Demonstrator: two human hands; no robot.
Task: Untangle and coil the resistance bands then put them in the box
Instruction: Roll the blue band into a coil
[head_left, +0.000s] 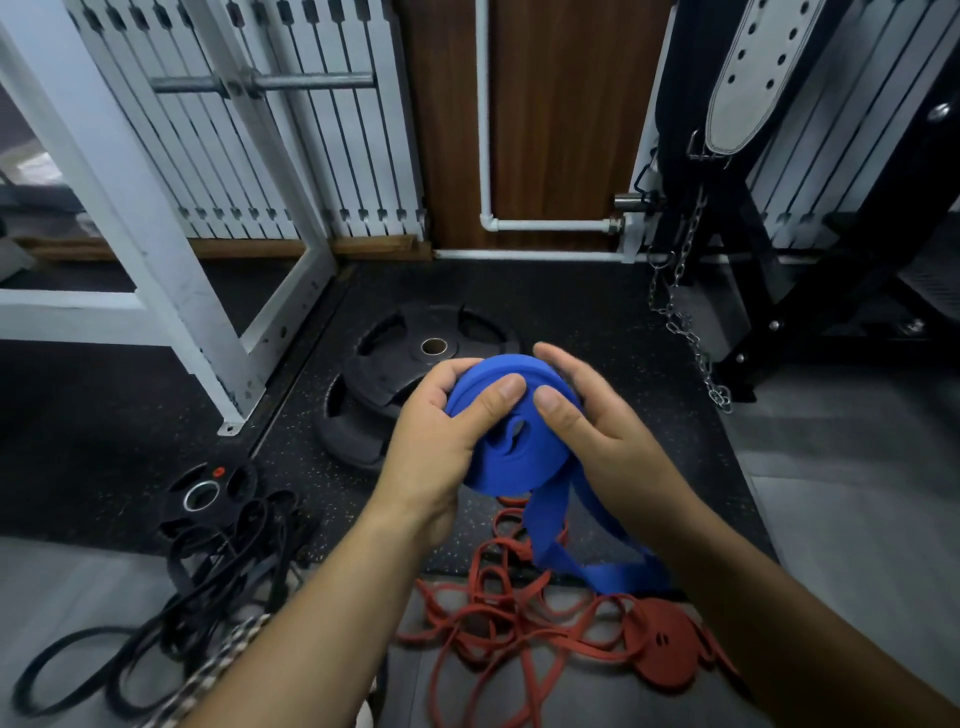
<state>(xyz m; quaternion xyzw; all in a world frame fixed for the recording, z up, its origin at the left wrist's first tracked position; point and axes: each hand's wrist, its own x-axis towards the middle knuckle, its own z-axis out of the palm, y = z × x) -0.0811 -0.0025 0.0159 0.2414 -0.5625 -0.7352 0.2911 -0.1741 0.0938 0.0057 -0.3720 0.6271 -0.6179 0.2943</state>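
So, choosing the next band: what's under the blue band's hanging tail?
Tangled red bands on the floor; the blue band hides where some loops run.

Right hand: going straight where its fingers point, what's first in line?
The blue band coil, which the right hand holds; beyond it, probably the black weight plate on the floor, depth unclear.

Cool, diffuse indoor light falls evenly and rather dimly; its source cannot be told. The white rack frame (156, 218) and the radiator bars (332, 130) read brightest, while the black floor mat (597, 322) sinks towards near-black with little detail. Shadows are soft-edged. A small glint sits on the steel ring of the small weight plate (201, 496). The wide lens bows straight lines near the edges, and the corners darken. The blue band coil (514, 457) at centre is fairly sharp; the black bands (156, 623) at the lower left look soft.
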